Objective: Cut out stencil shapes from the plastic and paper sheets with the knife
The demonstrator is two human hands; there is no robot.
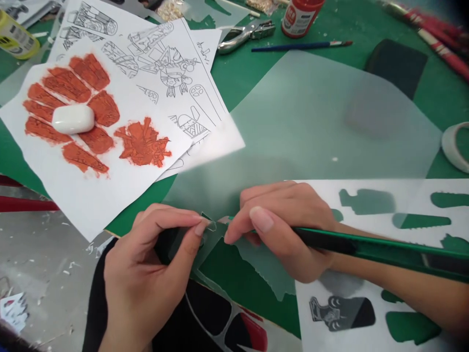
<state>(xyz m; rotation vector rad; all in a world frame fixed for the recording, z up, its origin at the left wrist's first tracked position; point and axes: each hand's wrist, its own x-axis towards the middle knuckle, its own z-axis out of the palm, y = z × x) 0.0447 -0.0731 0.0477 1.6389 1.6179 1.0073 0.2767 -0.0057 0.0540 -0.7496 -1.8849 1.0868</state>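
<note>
My left hand [150,274] pinches a small translucent cut-out piece [208,239] between thumb and fingers near the bottom middle. My right hand [282,230] grips a green-and-black craft knife [366,247], its tip at the edge of that piece. Both hands work over a green cutting mat [227,264]. Under my right wrist lies a white sheet with cut-out holes [384,205]. A large translucent sheet [322,122] spreads behind the hands.
At upper left lie a paper with orange painted shapes [91,161], a white block [73,119] on it, and line-drawing sheets [164,58]. Pliers [245,35], a paintbrush [300,46] and a red paint bottle [300,17] sit at the top. A tape roll [454,146] is at right.
</note>
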